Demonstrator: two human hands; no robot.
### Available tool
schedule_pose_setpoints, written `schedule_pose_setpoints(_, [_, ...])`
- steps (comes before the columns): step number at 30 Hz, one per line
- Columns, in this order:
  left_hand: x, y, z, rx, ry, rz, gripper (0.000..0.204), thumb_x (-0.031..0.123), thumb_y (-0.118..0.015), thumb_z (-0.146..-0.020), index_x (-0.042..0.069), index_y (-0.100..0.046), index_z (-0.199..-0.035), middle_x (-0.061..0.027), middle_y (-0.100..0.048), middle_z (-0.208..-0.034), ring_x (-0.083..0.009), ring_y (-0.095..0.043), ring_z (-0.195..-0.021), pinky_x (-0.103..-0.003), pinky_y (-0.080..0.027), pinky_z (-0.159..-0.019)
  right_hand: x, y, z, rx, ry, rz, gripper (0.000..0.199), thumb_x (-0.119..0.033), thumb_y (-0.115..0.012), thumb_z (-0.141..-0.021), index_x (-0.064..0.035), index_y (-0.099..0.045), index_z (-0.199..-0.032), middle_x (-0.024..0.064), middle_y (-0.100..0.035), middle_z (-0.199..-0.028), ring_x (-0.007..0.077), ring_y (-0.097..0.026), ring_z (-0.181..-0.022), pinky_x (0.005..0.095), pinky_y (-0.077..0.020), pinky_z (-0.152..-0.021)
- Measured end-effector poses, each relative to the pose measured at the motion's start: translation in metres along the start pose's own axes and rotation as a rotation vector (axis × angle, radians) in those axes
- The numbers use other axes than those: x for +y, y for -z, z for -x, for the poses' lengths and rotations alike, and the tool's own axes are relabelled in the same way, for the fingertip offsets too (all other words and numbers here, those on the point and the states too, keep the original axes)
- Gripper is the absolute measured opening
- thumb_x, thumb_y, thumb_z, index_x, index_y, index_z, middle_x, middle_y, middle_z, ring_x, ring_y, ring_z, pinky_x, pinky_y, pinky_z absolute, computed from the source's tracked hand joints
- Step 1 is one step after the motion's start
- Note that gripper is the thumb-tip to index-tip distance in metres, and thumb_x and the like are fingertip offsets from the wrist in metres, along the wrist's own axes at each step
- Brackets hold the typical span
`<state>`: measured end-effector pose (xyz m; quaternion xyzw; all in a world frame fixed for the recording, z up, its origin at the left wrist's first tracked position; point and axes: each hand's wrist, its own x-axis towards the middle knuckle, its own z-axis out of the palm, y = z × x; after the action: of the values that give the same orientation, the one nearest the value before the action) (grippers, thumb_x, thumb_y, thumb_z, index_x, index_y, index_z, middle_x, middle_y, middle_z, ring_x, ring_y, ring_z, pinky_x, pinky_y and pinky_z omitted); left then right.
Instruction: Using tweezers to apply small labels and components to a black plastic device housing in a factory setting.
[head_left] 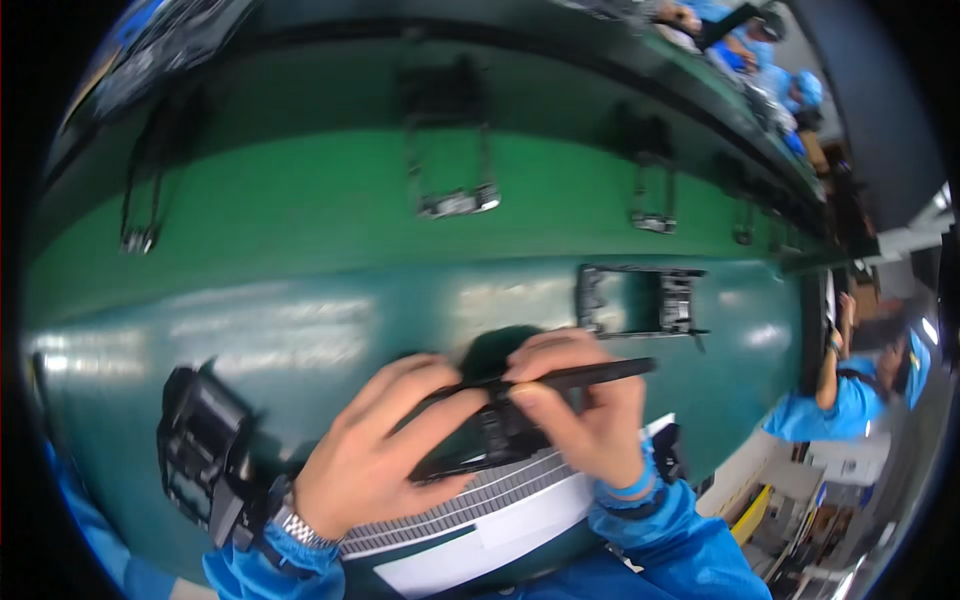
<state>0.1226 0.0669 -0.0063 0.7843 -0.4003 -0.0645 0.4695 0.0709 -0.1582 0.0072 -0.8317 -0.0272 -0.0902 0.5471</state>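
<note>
My left hand (375,445) grips a black frame part (480,445) from its left side, low in the middle of the view. My right hand (585,400) holds the same part from the right and pinches a thin black rod-like tool (600,374) that lies across the part's top and sticks out to the right. Under both hands lies a white ribbed tray (470,510). A metal watch band sits on my left wrist and a blue band on my right.
A black rectangular frame (640,300) lies on the dark green bench (300,330) just beyond my hands. Further frames (455,170) ride the bright green belt behind. A black device (205,450) stands at my left. A person in blue works at the right.
</note>
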Motion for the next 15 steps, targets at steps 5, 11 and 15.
schedule_pose_setpoints(5, [-0.01, 0.005, 0.039, 0.038, 0.019, -0.165, 0.067, 0.028, -0.091, -0.056, 0.001, -0.067, -0.112, -0.022, -0.064, -0.119, -0.043, -0.063, -0.114, -0.051, -0.05, -0.1, 0.008, -0.034, 0.003, 0.01, 0.107, -0.112, 0.017, -0.009, -0.079, -0.087, -0.0054, -0.07, -0.101, 0.0101, -0.07, -0.096, 0.0255, -0.068, -0.091, 0.037, -0.0533, -0.083])
schedule_pose_setpoints(11, [0.011, 0.018, 0.017, -0.029, -0.071, -0.131, 0.059, 0.013, -0.083, -0.07, -0.001, -0.063, -0.124, -0.0248, -0.061, -0.122, -0.0458, -0.061, -0.11, -0.048, -0.052, -0.096, 0.005, -0.009, 0.007, 0.25, 0.099, -0.303, 0.015, -0.013, -0.072, -0.095, -0.0013, -0.068, -0.103, 0.0071, -0.069, -0.095, 0.018, -0.065, -0.09, 0.0334, -0.0521, -0.082])
schedule_pose_setpoints(15, [0.011, 0.017, 0.016, -0.061, -0.067, -0.117, 0.062, 0.013, -0.084, -0.07, 0.0, -0.061, -0.127, -0.0246, -0.059, -0.125, -0.0467, -0.059, -0.116, -0.049, -0.05, -0.099, 0.008, 0.021, 0.031, 0.281, 0.196, -0.221, 0.015, -0.013, -0.07, -0.096, 0.0, -0.067, -0.102, 0.0087, -0.068, -0.094, 0.0198, -0.066, -0.089, 0.0345, -0.0521, -0.083])
